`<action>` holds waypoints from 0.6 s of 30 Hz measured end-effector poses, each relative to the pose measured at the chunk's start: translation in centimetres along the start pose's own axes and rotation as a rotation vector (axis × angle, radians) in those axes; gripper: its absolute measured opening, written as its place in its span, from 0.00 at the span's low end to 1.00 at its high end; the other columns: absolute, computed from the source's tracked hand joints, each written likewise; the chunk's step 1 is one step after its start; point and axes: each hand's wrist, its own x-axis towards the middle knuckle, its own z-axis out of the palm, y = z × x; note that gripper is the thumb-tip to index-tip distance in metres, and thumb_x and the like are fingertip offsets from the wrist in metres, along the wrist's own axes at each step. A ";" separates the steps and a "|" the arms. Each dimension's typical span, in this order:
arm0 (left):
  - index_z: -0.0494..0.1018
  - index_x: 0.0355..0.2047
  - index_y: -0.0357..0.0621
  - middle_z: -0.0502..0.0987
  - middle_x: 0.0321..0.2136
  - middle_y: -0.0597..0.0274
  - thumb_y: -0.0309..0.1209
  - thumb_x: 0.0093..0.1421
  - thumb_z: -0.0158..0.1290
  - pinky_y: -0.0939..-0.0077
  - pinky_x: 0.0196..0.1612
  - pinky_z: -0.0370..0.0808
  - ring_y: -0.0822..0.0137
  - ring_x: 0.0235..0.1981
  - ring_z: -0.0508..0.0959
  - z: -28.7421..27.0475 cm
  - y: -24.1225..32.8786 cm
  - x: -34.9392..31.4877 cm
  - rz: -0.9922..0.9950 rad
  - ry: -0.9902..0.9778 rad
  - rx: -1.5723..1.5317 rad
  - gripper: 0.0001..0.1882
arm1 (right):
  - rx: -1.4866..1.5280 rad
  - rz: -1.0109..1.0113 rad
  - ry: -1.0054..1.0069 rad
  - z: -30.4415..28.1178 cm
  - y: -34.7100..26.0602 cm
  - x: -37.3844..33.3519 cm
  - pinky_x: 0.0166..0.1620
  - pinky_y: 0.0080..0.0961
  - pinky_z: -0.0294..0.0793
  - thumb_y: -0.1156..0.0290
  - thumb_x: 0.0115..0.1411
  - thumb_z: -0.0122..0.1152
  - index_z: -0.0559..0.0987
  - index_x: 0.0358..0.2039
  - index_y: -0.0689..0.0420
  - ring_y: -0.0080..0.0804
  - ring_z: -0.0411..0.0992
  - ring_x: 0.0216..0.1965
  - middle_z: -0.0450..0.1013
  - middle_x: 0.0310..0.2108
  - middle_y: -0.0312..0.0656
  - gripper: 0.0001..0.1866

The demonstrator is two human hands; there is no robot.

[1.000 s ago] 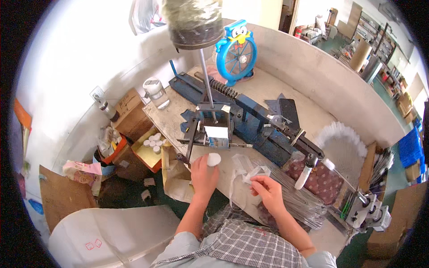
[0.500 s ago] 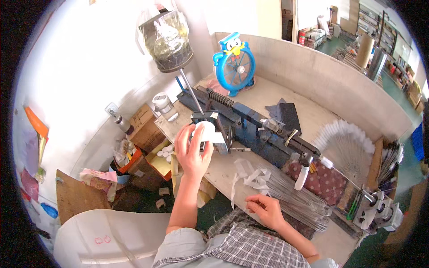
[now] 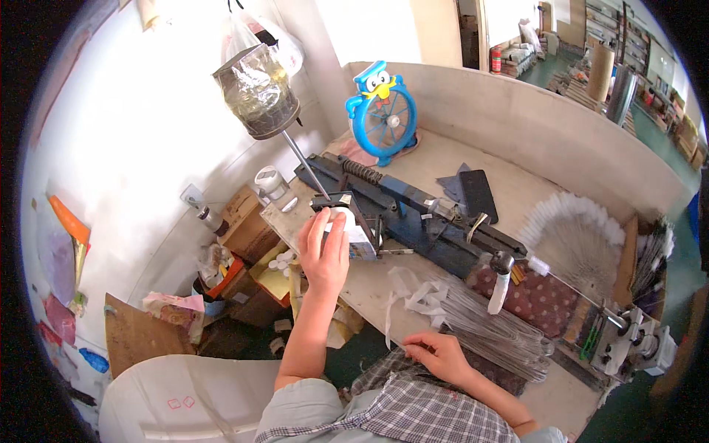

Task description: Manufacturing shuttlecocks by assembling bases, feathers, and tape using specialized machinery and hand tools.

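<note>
My left hand [image 3: 323,258] reaches forward to a white round roll [image 3: 340,217] seated in a dark metal holder at the near left end of a bench machine [image 3: 402,207]. Its fingers lie close together over the roll and cover part of it. A white strip or panel with small print hangs below the roll. Lower right, near the table's front edge, my right hand [image 3: 443,356] has thumb and forefinger pinched together; whatever sits between them is too small to make out. White ribbon-like strips [image 3: 417,295] and a bundle of thin metal wires [image 3: 495,336] lie just beyond it.
White-tipped brushes [image 3: 572,236] fan out at the right, near a metal clamp device [image 3: 628,343]. A dark phone [image 3: 478,196] and a blue duck-shaped wheel toy [image 3: 384,114] stand behind the machine. Cardboard boxes [image 3: 247,221] sit at the left, beside a white chair [image 3: 192,399].
My left hand's fingers have drawn together and moved onto the roll. My right hand has shifted slightly down, its fingers still pinched. The whole view has tilted a little.
</note>
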 end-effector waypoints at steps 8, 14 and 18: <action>0.72 0.39 0.40 0.69 0.45 0.53 0.21 0.44 0.61 0.63 0.45 0.72 0.53 0.44 0.71 0.9 -0.2 -0.6 0.042 0.127 -0.033 0.19 | -0.099 -0.004 -0.086 0.7 1.5 0.0 0.34 0.24 0.73 0.67 0.56 0.56 0.77 0.38 0.56 0.31 0.75 0.29 0.76 0.30 0.43 0.10; 0.73 0.39 0.42 0.71 0.44 0.56 0.21 0.41 0.61 0.65 0.44 0.72 0.56 0.43 0.72 0.7 -0.7 0.2 0.059 0.100 -0.060 0.21 | -0.117 0.051 -0.159 1.2 1.2 0.4 0.34 0.25 0.73 0.66 0.56 0.55 0.77 0.39 0.55 0.34 0.76 0.31 0.76 0.30 0.42 0.11; 0.74 0.39 0.44 0.73 0.44 0.57 0.21 0.40 0.61 0.65 0.43 0.72 0.57 0.42 0.73 0.5 -0.4 0.3 0.018 0.100 0.003 0.22 | -0.212 -0.011 -0.174 1.3 1.1 0.4 0.34 0.27 0.73 0.65 0.57 0.54 0.77 0.39 0.55 0.35 0.75 0.31 0.76 0.29 0.42 0.11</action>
